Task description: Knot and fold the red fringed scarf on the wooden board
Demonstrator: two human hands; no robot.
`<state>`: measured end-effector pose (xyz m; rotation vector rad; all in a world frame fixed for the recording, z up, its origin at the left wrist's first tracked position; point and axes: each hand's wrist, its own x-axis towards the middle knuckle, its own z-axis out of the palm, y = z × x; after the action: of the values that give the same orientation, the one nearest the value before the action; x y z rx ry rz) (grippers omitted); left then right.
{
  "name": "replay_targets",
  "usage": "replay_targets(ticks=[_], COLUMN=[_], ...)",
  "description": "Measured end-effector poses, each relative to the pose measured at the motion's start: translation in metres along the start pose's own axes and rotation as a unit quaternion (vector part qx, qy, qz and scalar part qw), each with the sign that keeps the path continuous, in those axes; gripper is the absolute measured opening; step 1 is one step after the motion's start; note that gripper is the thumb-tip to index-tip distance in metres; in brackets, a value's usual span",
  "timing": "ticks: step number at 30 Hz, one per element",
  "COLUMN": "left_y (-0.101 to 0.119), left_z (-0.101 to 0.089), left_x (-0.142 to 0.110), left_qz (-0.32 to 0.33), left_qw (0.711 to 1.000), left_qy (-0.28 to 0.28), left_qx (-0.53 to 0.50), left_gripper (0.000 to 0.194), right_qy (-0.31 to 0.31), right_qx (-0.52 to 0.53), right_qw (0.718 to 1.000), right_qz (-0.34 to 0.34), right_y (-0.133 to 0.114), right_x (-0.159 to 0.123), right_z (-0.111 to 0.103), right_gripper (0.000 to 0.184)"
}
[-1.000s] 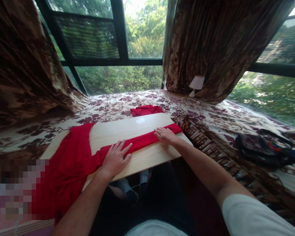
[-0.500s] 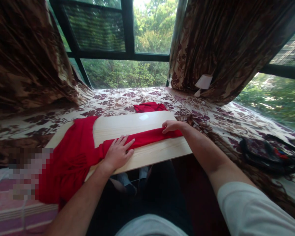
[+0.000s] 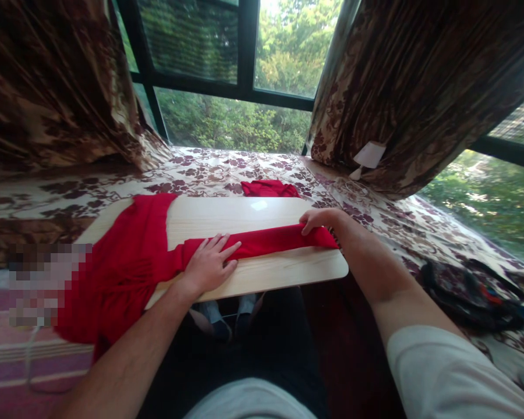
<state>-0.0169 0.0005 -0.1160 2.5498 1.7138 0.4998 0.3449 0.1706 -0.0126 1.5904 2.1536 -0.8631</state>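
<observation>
A red garment (image 3: 128, 244) is draped over the left end of a pale wooden board (image 3: 227, 215), part of it hanging over the near side. Its long narrow part, seemingly a sleeve (image 3: 266, 240), stretches flat across the board to the right. My left hand (image 3: 212, 262) lies on that sleeve near its left part, fingers spread. Toward the far right end, my right hand (image 3: 315, 221) pinches the sleeve's upper edge between thumb and fingers.
Behind the board, another red cloth (image 3: 269, 188) lies bunched on the floral cover (image 3: 201, 166). A small white lamp (image 3: 369, 156) stands by the right curtain. A dark bag (image 3: 454, 297) is at the right. Pink striped fabric (image 3: 39, 372) is at lower left.
The view has tilted and shifted slightly. Both hands keep their places on the red sleeve, which looks a little straighter toward its right end.
</observation>
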Motion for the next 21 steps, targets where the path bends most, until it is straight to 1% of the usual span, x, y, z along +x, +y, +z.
replay_targets(ticks=[3, 5, 7, 8, 10, 12, 14, 15, 16, 17, 19, 21], left_y=[0.000, 0.001, 0.001, 0.002, 0.002, 0.001, -0.004, -0.007, -0.011, -0.016, -0.024, -0.030], left_z=[0.000, 0.000, 0.000, -0.001, -0.001, -0.003, -0.004, -0.005, -0.006, -0.007, -0.011, -0.016], left_x=[0.000, 0.000, 0.000, 0.000, 0.000, 0.002, 0.004, 0.006, 0.008, 0.009, 0.012, 0.013], left_qz=[0.002, 0.002, -0.001, -0.002, -0.004, -0.008, -0.027, -0.046, -0.068, -0.089, -0.123, -0.152], left_qw=[1.000, 1.000, 1.000, 1.000, 1.000, 0.999, 0.992, 0.982, 0.965, 0.940, 0.879, 0.827], left_qy=[0.001, 0.006, 0.007, 0.004, -0.003, -0.006, -0.004, -0.001, 0.004, 0.013, 0.044, 0.073], left_qx=[-0.003, -0.011, -0.014, -0.014, -0.018, -0.047, -0.121, -0.181, -0.253, -0.330, -0.460, -0.535], left_gripper=[0.055, 0.054, 0.054, 0.054, 0.056, 0.063, 0.072, 0.075, 0.075, 0.073, 0.069, 0.066], right_qy=[-0.035, -0.039, -0.019, -0.007, 0.003, -0.003, -0.014, -0.021, -0.022, -0.020, -0.015, -0.004], right_qx=[0.027, 0.096, 0.193, 0.240, 0.308, 0.322, 0.316, 0.310, 0.306, 0.301, 0.292, 0.289], right_qw=[0.999, 0.995, 0.981, 0.969, 0.945, 0.933, 0.927, 0.924, 0.920, 0.915, 0.909, 0.903], right_qz=[0.009, 0.002, -0.027, -0.050, -0.109, -0.159, -0.204, -0.224, -0.246, -0.266, -0.298, -0.319], right_y=[0.011, 0.011, 0.002, -0.007, -0.034, -0.069, -0.107, -0.126, -0.144, -0.161, -0.192, -0.220], right_x=[-0.011, -0.021, -0.034, -0.041, -0.053, -0.061, -0.063, -0.061, -0.057, -0.053, -0.041, -0.029], right_z=[-0.011, -0.019, -0.027, -0.032, -0.041, -0.048, -0.051, -0.051, -0.050, -0.048, -0.042, -0.033], right_gripper=[0.038, 0.039, 0.039, 0.039, 0.038, 0.036, 0.033, 0.031, 0.029, 0.026, 0.022, 0.017])
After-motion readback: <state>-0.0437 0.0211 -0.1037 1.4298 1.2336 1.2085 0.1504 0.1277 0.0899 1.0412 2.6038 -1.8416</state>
